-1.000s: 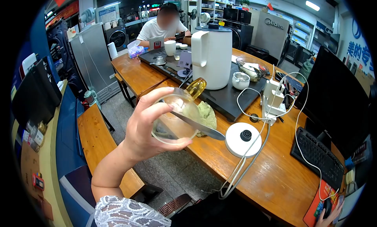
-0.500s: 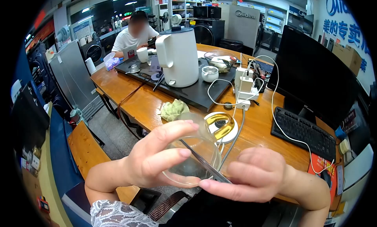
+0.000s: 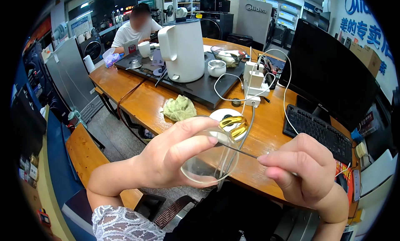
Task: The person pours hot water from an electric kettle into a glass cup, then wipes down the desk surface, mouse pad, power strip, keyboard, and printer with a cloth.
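A clear glass cup (image 3: 204, 166) with a gold-coloured handle (image 3: 234, 127) is tilted on its side in my left hand (image 3: 171, 153). My left fingers wrap round it and also touch a thin, dark, blade-like piece (image 3: 239, 150) that crosses in front of the glass. The far end of that piece is pinched between the thumb and fingers of my right hand (image 3: 302, 168). Behind the cup, a white round base (image 3: 216, 114) lies on the wooden table (image 3: 143, 101), partly covered by the handle. A crumpled green cloth (image 3: 179, 108) lies just beyond my left hand.
A white kettle (image 3: 183, 53), a small white pot (image 3: 216, 68) and a glass bowl (image 3: 228, 54) stand on a black tray (image 3: 200, 91). Right of them are a power strip (image 3: 255, 89) with cables, a monitor (image 3: 329, 78) and a keyboard (image 3: 316, 134). Another person (image 3: 135, 30) sits across the table.
My right hand has come from the mouse at the far right to the thin piece and now pinches its end. The cup has turned in my left hand, and the view has shifted right.
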Demonstrator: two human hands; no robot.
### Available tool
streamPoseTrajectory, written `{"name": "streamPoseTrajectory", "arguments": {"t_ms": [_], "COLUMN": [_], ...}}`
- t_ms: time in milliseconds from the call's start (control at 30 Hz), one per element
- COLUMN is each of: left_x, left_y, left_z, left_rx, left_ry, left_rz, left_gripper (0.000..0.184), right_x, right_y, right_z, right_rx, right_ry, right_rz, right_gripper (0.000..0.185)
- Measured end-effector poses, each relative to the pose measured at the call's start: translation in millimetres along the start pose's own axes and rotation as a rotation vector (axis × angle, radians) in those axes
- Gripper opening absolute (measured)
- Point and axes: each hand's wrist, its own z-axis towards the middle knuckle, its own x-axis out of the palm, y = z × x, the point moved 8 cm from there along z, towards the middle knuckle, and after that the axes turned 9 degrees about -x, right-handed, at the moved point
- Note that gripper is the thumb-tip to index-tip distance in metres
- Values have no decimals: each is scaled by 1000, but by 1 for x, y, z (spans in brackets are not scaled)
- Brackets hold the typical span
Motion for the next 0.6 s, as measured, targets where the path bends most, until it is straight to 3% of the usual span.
{"name": "streamPoseTrajectory", "arguments": {"t_ms": [167,267,333,467,567,600], "left_x": [2,1,2,-1,-10,-16], "left_y": [1,-1,2,15,41,60], "left_z": [-2,1,-2,-10,-24,-30], "left_rx": [-51,-30,-39,-101,-232,-370], "left_ry": [1,-29,-30,-22,-87,-99], "left_rz": [-2,0,9,46,-53,-150], "left_gripper": [99,87,88,93,98,100], "right_x": [13,27,33,28,18,14], "right_y": [-11,-22,-27,-18,-13,-13], "right_z": [1,-3,-7,-13,-26,-35], "right_rx": [137,170,236,160,122,137], "right_ry": [9,-31,0,47,191,246], "right_rz": [-8,103,194,162,52,18], "right_gripper": [14,21,35,50,53,50]}}
